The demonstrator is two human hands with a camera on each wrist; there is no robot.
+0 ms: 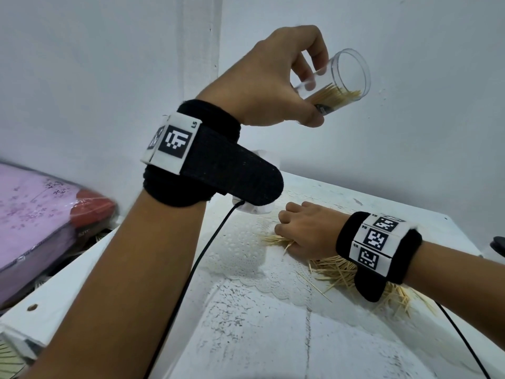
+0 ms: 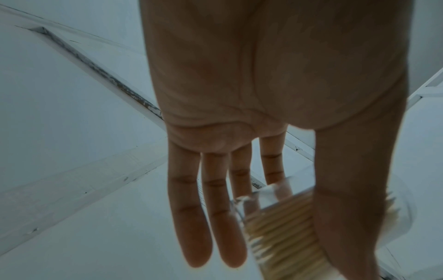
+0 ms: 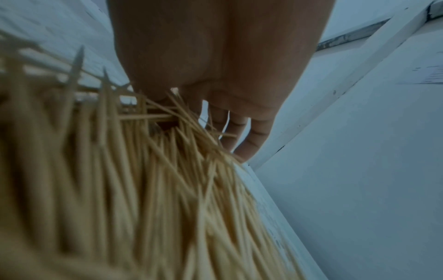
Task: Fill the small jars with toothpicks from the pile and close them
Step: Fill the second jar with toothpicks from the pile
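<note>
My left hand [image 1: 308, 105] is raised above the table and holds a clear jar [image 1: 341, 80] between thumb and fingers. The jar is tilted with its open mouth up and to the right, and a layer of toothpicks [image 1: 336, 95] lies along its lower side. In the left wrist view the jar [image 2: 282, 223] sits by the thumb while two fingers [image 2: 191, 227] stay straight. My right hand [image 1: 289, 236] is down on the toothpick pile [image 1: 349, 272], its fingers curled round a bunch of toothpicks [image 1: 276, 239]. In the right wrist view the fingers [image 3: 249, 140] dig into the pile [image 3: 120, 189]. No lid is in view.
The table [image 1: 246, 337] is white, with a lace cloth [image 1: 246, 255] under the pile and a wall close behind. A pink floral box [image 1: 32, 214] lies off the left edge. Black cables [image 1: 196, 269] trail from both wrists. A dark object [image 1: 498, 244] sits at the right edge.
</note>
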